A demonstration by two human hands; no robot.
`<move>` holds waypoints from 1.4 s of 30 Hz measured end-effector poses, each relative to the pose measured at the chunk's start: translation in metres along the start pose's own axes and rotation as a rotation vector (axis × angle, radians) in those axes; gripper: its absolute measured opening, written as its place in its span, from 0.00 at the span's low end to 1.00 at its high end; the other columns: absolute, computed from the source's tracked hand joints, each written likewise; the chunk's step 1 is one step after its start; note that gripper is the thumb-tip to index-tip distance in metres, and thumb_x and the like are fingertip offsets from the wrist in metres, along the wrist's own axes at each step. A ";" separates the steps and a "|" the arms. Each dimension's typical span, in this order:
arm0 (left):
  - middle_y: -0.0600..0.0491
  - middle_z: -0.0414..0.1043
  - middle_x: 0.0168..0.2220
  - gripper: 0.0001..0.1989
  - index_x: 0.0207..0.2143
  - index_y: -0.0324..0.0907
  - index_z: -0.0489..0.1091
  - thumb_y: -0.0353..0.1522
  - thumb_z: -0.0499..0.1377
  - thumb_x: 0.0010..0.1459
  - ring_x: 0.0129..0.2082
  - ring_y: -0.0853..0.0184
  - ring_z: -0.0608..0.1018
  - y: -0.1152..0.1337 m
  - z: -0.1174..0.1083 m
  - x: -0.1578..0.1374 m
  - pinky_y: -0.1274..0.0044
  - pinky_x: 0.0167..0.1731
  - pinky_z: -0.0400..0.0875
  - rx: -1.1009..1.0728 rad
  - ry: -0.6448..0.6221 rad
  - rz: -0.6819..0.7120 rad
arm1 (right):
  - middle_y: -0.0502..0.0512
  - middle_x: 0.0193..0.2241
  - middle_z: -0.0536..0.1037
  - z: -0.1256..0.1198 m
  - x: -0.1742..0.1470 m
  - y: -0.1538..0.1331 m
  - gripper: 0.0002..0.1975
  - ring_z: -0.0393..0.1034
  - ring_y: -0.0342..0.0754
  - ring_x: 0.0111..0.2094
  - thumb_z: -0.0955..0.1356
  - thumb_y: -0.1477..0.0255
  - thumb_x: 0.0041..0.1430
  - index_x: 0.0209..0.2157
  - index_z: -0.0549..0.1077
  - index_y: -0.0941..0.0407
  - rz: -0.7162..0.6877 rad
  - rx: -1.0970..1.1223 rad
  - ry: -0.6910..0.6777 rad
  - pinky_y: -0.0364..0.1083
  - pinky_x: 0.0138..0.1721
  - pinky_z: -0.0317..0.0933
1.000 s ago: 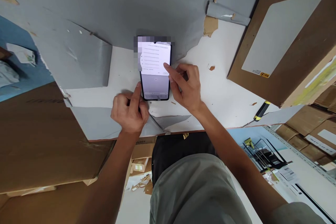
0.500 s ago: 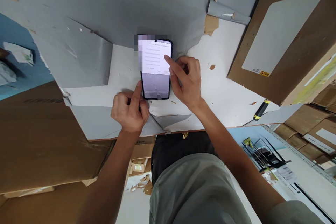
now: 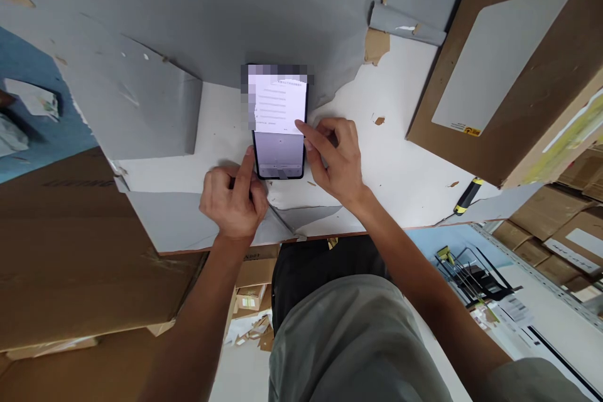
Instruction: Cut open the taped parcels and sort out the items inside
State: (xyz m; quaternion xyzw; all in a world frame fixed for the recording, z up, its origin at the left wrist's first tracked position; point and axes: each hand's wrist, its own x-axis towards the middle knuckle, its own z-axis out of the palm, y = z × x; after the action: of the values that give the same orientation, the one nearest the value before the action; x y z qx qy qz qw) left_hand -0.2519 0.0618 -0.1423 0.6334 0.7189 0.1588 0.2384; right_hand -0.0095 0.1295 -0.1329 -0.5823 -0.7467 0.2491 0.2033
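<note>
A smartphone [image 3: 281, 151] lies face up on the worktable with its screen lit. The upper half of the screen shows a white panel with lines of text; the lower half is dimmer, and part of the top is pixelated. My left hand [image 3: 233, 201] rests by the phone's lower left edge, index finger straight and the other fingers curled in with nothing seen in them. From the right, my right hand [image 3: 338, 160] reaches over the phone. Its index fingertip is at the right side of the white panel, the thumb lies beside the phone's edge, and the hand holds nothing.
Torn grey covering [image 3: 155, 113] with raised edges exposes the white tabletop [image 3: 381, 157]. A cardboard box [image 3: 509, 63] with a pale label stands at the right. A black and yellow cutter-like tool [image 3: 468, 196] lies near the front edge. Large cardboard [image 3: 85, 232] fills the lower left.
My right hand has shifted slightly down, its index fingertip moving from the middle of the white panel to its lower right corner. My left hand and the phone stay in place.
</note>
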 end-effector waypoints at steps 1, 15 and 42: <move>0.47 0.62 0.36 0.25 0.61 0.40 0.86 0.42 0.55 0.76 0.38 0.58 0.68 0.000 0.000 0.000 0.64 0.45 0.66 0.006 0.003 0.002 | 0.59 0.49 0.72 0.000 -0.002 0.000 0.27 0.71 0.56 0.54 0.58 0.65 0.87 0.79 0.70 0.42 -0.004 0.001 0.011 0.60 0.57 0.72; 0.47 0.63 0.37 0.25 0.64 0.41 0.85 0.42 0.56 0.77 0.38 0.58 0.70 0.000 0.000 0.000 0.63 0.46 0.66 -0.043 0.026 0.016 | 0.63 0.52 0.76 -0.011 0.026 -0.015 0.25 0.71 0.56 0.56 0.60 0.66 0.87 0.74 0.77 0.48 0.105 -0.086 -0.143 0.59 0.63 0.70; 0.46 0.64 0.34 0.28 0.61 0.40 0.86 0.45 0.55 0.75 0.36 0.56 0.70 0.003 -0.003 0.004 0.62 0.45 0.69 0.014 -0.024 -0.045 | 0.58 0.45 0.72 -0.008 -0.027 -0.005 0.29 0.71 0.56 0.49 0.59 0.71 0.84 0.77 0.73 0.43 -0.012 -0.045 0.024 0.60 0.56 0.70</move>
State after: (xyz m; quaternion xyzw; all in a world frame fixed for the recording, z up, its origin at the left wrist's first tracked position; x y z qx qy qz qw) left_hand -0.2512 0.0664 -0.1388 0.6206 0.7311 0.1408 0.2460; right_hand -0.0018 0.1035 -0.1240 -0.5852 -0.7530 0.2242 0.2006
